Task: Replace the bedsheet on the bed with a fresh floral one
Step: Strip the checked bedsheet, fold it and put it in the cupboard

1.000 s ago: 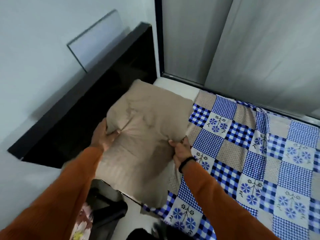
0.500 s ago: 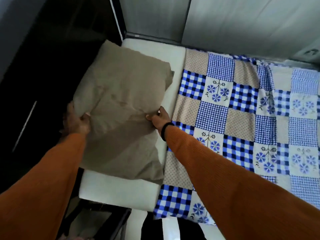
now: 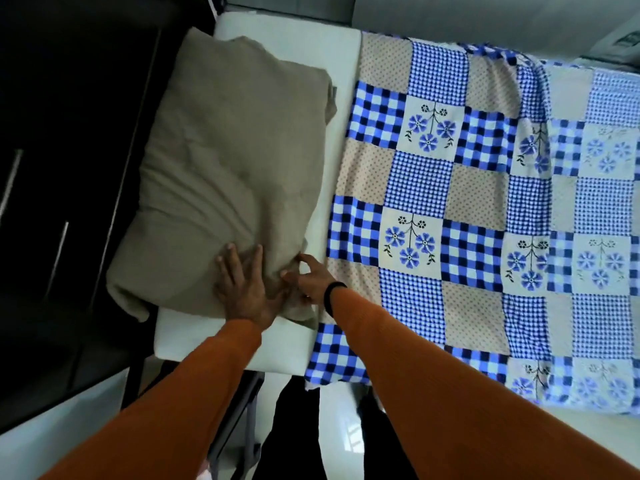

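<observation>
A beige pillow (image 3: 228, 161) lies at the head of the bed on the bare white mattress (image 3: 194, 337). A blue-and-beige checked sheet with blue flowers (image 3: 467, 216) covers the rest of the bed to the right, and its left edge stops short of the pillow. My left hand (image 3: 242, 285) rests flat with spread fingers on the pillow's near right corner. Beside it, my right hand (image 3: 313, 278), with a black band at the wrist, touches the same corner with loosely bent fingers.
A black headboard (image 3: 69, 168) stands along the left. Grey wall panels (image 3: 450, 15) run behind the bed. Below the mattress edge I see a pale floor (image 3: 339, 434), my dark trouser legs and a dark metal frame (image 3: 239, 410).
The pillow came down from my lifted two-handed grip onto the mattress. Both hands let go of its sides and moved to its near right corner. The view tilted further down.
</observation>
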A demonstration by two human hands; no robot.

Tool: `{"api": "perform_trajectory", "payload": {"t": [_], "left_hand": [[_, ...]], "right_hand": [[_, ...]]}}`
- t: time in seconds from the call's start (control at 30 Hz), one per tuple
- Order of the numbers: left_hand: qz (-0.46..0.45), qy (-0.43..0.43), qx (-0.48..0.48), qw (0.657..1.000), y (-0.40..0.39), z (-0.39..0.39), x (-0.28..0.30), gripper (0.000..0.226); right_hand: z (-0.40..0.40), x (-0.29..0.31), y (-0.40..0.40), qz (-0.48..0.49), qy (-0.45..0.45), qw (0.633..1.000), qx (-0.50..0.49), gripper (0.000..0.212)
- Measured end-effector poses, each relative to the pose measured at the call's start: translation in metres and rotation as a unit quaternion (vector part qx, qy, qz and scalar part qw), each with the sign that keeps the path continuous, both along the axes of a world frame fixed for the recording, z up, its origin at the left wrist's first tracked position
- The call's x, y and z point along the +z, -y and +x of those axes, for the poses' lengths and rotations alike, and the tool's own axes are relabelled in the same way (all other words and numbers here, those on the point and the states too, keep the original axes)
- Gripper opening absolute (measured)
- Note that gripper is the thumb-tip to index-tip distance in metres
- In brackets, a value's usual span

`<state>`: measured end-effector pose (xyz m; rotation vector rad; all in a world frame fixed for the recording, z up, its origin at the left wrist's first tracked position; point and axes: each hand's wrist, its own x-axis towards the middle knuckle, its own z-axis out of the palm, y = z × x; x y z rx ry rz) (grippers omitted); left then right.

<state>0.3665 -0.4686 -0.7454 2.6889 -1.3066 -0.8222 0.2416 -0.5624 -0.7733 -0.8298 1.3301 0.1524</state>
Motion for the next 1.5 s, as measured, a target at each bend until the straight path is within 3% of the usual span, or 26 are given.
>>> {"api": "perform_trajectory", "payload": {"t": [0.1,0.23,0.37,0.5,0.6,0.67,0.77,0.87,0.97,1.03,1.13,1.2,1.37,1.5], "left_hand": [[-0.027,0.004,0.005,1.0,-0.023,-0.053,-0.003,0.089],[-0.021,-0.064,-0.01,0.998,-0.044,-0.135,0.002,0.084],[-0.091,-0.102,-0.04,0.99,-0.061,-0.226,-0.008,0.055],[-0.012,-0.207,-0.051,0.977,-0.069,-0.34,-0.007,0.026],[0.046,-0.263,-0.084,0.96,-0.072,-0.441,0.004,0.037],[0.05,-0.28,-0.093,0.954,-0.071,-0.49,0.001,0.05],[0.043,-0.267,-0.096,0.958,-0.073,-0.546,-0.023,0.05],[0.061,-0.26,-0.075,0.961,-0.068,-0.583,-0.044,0.05],[0.064,-0.198,-0.056,0.976,-0.056,-0.608,-0.06,0.056],[0.055,-0.152,-0.054,0.985,-0.05,-0.618,-0.062,0.058],[0.063,-0.107,-0.058,0.991,-0.046,-0.627,-0.058,0.044],[0.068,-0.102,-0.068,0.99,-0.045,-0.63,-0.054,0.031],[0.115,-0.234,-0.127,0.957,-0.043,-0.642,-0.046,0.031],[0.133,-0.301,-0.166,0.93,-0.038,-0.667,-0.037,0.034]], "right_hand": [[-0.037,-0.001,-0.007,-0.009,-0.015,0.999,0.051,0.046],[-0.135,-0.004,-0.009,-0.104,-0.089,0.989,0.058,0.019],[-0.269,0.019,-0.013,-0.22,-0.181,0.956,0.076,0.024],[-0.418,0.021,-0.035,-0.263,-0.257,0.93,-0.005,0.036],[-0.511,0.015,-0.06,-0.228,-0.335,0.914,-0.031,0.052],[-0.549,0.009,-0.068,-0.206,-0.337,0.918,-0.041,0.062],[-0.572,-0.006,-0.074,-0.174,-0.307,0.932,-0.08,0.063],[-0.578,-0.02,-0.073,-0.2,-0.304,0.93,-0.057,0.045],[-0.581,-0.027,-0.071,-0.202,-0.286,0.937,-0.021,0.029],[-0.588,-0.026,-0.072,-0.174,-0.216,0.956,-0.097,0.015],[-0.607,-0.018,-0.079,-0.118,-0.1,0.956,-0.251,0.013],[-0.614,-0.011,-0.084,-0.139,-0.075,0.953,-0.26,0.016],[-0.625,-0.008,-0.086,-0.258,-0.142,0.939,-0.177,0.015],[-0.66,-0.016,-0.085,-0.264,-0.202,0.929,-0.162,0.013]]}}
